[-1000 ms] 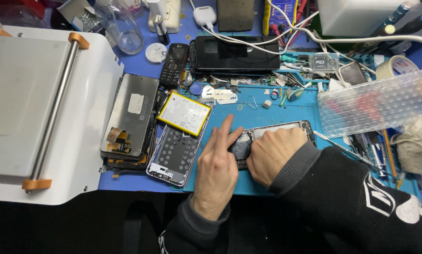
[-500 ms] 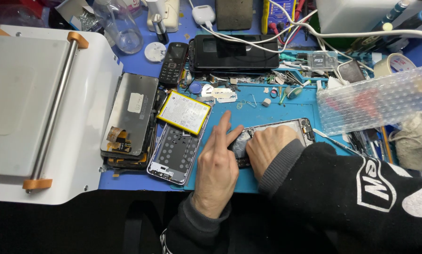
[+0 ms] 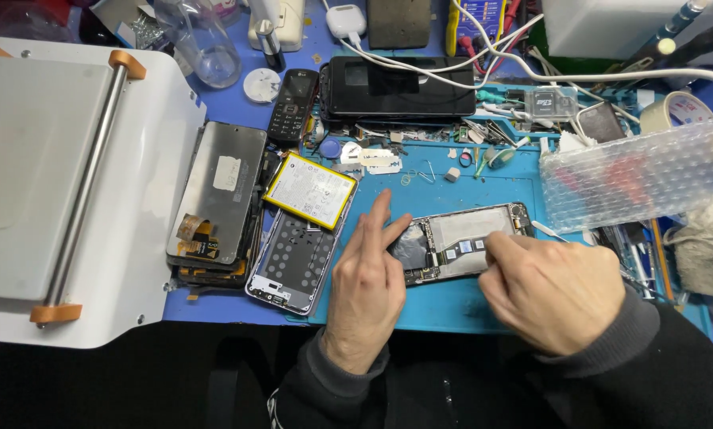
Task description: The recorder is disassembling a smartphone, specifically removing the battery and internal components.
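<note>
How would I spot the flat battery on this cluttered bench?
Start at the big white machine on the left, then cross the dark screen panel beside it. The battery lies just right of that, tilted, above an opened phone frame. Its yellow border is unique here.

A blue work mat (image 3: 452, 306) covers the bench top and serves as the landmark. Left of it sits a large white machine (image 3: 146, 199) with a metal roller bar. Behind it runs a darker blue surface (image 3: 229, 99) crossed by white cables (image 3: 531, 73). Below it everything falls into shadow. Light is even and bright.
</note>
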